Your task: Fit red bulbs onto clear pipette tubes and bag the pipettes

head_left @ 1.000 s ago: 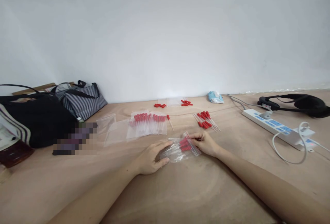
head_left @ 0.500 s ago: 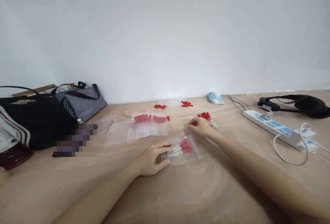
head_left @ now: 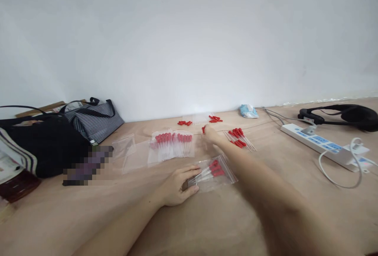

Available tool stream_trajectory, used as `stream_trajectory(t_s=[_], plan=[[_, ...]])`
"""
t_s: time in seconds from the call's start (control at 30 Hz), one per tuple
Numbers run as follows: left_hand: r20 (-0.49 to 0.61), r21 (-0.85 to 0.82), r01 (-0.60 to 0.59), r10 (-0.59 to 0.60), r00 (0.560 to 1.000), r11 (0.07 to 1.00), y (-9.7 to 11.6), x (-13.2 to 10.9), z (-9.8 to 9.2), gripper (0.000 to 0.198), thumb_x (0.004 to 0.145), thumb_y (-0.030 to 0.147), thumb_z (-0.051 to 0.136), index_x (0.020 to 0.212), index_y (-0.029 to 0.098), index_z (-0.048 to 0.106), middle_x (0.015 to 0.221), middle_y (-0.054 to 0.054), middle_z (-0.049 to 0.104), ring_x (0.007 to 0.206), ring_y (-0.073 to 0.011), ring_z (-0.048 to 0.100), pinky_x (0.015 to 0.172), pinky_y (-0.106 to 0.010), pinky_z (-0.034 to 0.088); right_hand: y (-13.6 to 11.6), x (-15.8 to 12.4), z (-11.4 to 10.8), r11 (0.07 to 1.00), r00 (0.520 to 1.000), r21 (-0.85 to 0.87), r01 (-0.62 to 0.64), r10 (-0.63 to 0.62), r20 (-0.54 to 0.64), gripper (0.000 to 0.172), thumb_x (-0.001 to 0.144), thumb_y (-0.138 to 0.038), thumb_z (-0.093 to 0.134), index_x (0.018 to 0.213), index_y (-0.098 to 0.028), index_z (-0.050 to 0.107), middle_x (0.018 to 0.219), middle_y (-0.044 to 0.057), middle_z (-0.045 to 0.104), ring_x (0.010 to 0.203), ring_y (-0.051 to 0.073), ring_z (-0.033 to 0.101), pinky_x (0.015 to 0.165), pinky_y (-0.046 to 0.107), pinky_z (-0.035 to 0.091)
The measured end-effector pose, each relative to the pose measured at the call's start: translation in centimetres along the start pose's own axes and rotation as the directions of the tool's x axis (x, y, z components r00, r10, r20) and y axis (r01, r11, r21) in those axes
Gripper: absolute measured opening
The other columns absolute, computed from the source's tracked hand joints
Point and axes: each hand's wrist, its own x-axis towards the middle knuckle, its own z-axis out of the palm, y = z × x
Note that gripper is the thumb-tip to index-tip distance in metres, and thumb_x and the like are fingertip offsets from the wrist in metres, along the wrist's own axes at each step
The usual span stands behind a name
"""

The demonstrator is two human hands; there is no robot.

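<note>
My left hand grips the bottom end of a clear zip bag between thumb and fingers, low on the table. Inside it lie several droppers with red bulbs, bulbs toward the zip edge. Just beyond the bag, my right hand, a little blurred, pinches a dropper by its red bulb; its thin tube is smeared. A pile of loose droppers lies to the right of that hand. To its left, filled bags of droppers lie side by side.
Flat clear bags lie at left. Loose red bulbs and clear tubes are near the wall. A blue-white packet, power strip with cables and black headset stand right; bags fill the left.
My right hand has moved left from the loose pile. The single dropper that lay beside the filled bags is now in it. My left hand stays on the zip bag.
</note>
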Motion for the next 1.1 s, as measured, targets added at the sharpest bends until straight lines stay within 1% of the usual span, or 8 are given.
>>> stream_trajectory(t_s=[0.1, 0.13, 0.23, 0.33, 0.47, 0.67, 0.93, 1.1], plan=[[-0.008, 0.007, 0.015, -0.015, 1.000, 1.000, 0.1, 0.1, 0.0, 0.043, 0.079, 0.030, 0.050, 0.120, 0.021, 0.046, 0.128, -0.006, 0.045, 0.118, -0.0210, 0.041, 0.098, -0.038, 0.034, 2.9, -2.6, -2.6, 0.994, 0.997, 0.109, -0.018, 0.026, -0.075, 0.046, 0.075, -0.014, 0.040, 0.120, -0.014, 0.029, 0.076, 0.003, 0.059, 0.057, 0.012, 0.057, 0.054, 0.024, 0.044], [-0.010, 0.009, 0.018, -0.017, 1.000, 1.000, 0.1, 0.1, -0.1, 0.043, 0.079, 0.030, 0.050, 0.120, 0.021, 0.047, 0.127, -0.006, 0.046, 0.117, -0.0211, 0.041, 0.098, -0.038, 0.035, 3.9, -3.9, -3.3, 0.958, 0.990, 0.287, -0.025, 0.064, -0.127, 0.048, 0.075, -0.016, 0.040, 0.121, -0.016, 0.026, 0.071, 0.000, 0.057, 0.052, 0.011, 0.055, 0.050, 0.024, 0.044], [-0.009, 0.013, 0.015, -0.015, 1.000, 1.000, 0.1, 0.1, -0.1, 0.043, 0.079, 0.031, 0.049, 0.120, 0.021, 0.046, 0.127, -0.006, 0.046, 0.117, -0.0211, 0.041, 0.097, -0.038, 0.034, 6.2, -7.9, -4.4, 0.783, 0.965, 0.622, 0.010, 0.156, -0.212, 0.046, 0.075, -0.026, 0.047, 0.115, -0.021, 0.027, 0.061, -0.006, 0.050, 0.046, 0.011, 0.051, 0.045, 0.023, 0.043], [-0.010, 0.014, 0.017, -0.016, 1.000, 1.000, 0.0, 0.1, -0.1, 0.042, 0.080, 0.032, 0.049, 0.121, 0.022, 0.045, 0.127, -0.006, 0.046, 0.117, -0.0209, 0.041, 0.097, -0.038, 0.034, 7.1, -11.1, -4.5, 0.671, 0.957, 0.737, 0.082, 0.153, -0.245, 0.044, 0.073, -0.036, 0.053, 0.109, -0.024, 0.031, 0.062, -0.006, 0.049, 0.049, 0.010, 0.051, 0.046, 0.024, 0.044], [-0.010, 0.009, 0.015, -0.015, 1.000, 1.000, 0.0, 0.1, 0.0, 0.042, 0.080, 0.032, 0.049, 0.121, 0.022, 0.045, 0.128, -0.006, 0.045, 0.117, -0.0204, 0.041, 0.098, -0.037, 0.034, 7.0, -12.6, -3.9, 0.604, 0.960, 0.787, 0.126, 0.124, -0.249, 0.048, 0.070, -0.044, 0.057, 0.106, -0.025, 0.033, 0.067, -0.005, 0.048, 0.052, 0.011, 0.052, 0.049, 0.027, 0.047], [-0.007, -0.002, 0.010, -0.010, 1.000, 1.000, -0.1, 0.1, 0.0, 0.042, 0.081, 0.033, 0.048, 0.122, 0.024, 0.044, 0.127, -0.004, 0.046, 0.118, -0.0202, 0.040, 0.098, -0.037, 0.033, 7.0, -12.5, -2.4, 0.592, 0.974, 0.797, 0.117, 0.088, -0.208, 0.046, 0.069, -0.044, 0.059, 0.102, -0.026, 0.033, 0.070, -0.005, 0.049, 0.055, 0.011, 0.055, 0.052, 0.028, 0.049], [-0.023, 0.006, 0.042, -0.042, 0.999, 0.999, 0.0, 0.2, 0.2, 0.043, 0.080, 0.032, 0.049, 0.122, 0.023, 0.045, 0.128, -0.004, 0.046, 0.118, -0.0209, 0.040, 0.099, -0.038, 0.033, 6.5, -13.6, -3.3, 0.497, 0.995, 0.867, -0.041, 0.096, -0.007, 0.040, 0.068, -0.049, 0.057, 0.094, -0.022, 0.045, 0.068, -0.001, 0.057, 0.056, 0.012, 0.056, 0.055, 0.028, 0.047], [-0.010, 0.026, 0.055, -0.055, 0.998, 0.998, 0.1, 0.2, 0.2, 0.043, 0.081, 0.033, 0.048, 0.122, 0.022, 0.044, 0.128, -0.005, 0.045, 0.119, -0.0204, 0.039, 0.100, -0.038, 0.032, 7.1, -13.7, -4.4, 0.686, 0.991, 0.717, -0.121, 0.046, 0.123, 0.037, 0.060, -0.045, 0.066, 0.081, -0.015, 0.061, 0.055, -0.004, 0.053, 0.046, 0.007, 0.045, 0.046, 0.022, 0.038]])
